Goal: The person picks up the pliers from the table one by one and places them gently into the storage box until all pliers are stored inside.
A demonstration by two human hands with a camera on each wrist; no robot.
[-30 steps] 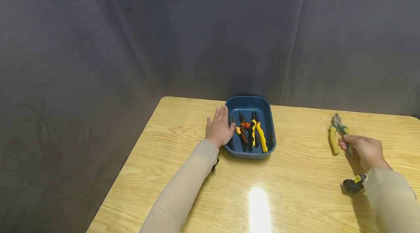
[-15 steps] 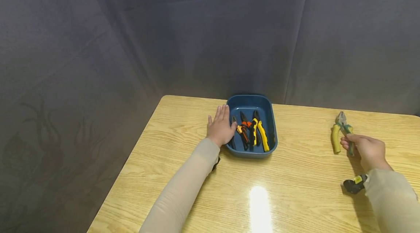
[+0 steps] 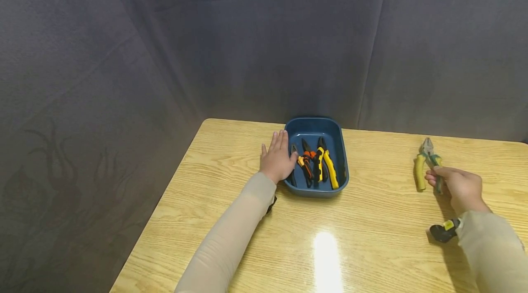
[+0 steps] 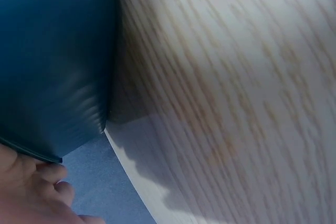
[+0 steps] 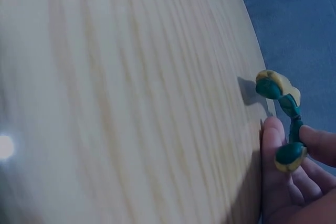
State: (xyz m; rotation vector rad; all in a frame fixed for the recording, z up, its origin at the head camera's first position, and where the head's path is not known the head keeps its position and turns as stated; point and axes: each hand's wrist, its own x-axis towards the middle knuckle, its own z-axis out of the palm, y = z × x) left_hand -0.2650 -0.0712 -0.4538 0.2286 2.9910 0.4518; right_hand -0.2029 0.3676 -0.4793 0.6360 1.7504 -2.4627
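My right hand (image 3: 463,188) pinches one handle of a pair of combination pliers (image 3: 428,152) with yellow and green grips, its worn metal jaws pointing away. The pliers' handles are spread, and the right wrist view shows the thumb (image 5: 319,145) pressed on one of them, fingers beneath. On the left, my left hand (image 3: 275,162) rests with straight fingers along the side of a blue plastic bin (image 3: 343,164), thumb over the rim. Inside lie yellow-and-black pliers (image 3: 331,171), orange-and-black pliers (image 3: 306,167) and another pair of pliers (image 3: 294,148), partly hidden by the thumb.
The wooden tabletop (image 3: 379,219) ends at a rounded corner on the far left. Grey cloth (image 3: 264,45) hangs behind and to the left of it. A black wrist camera (image 3: 443,232) shows below my right wrist.
The right hand and its pliers shift slightly right, then a little back left. The left hand stays at the bin, whose contents keep their places.
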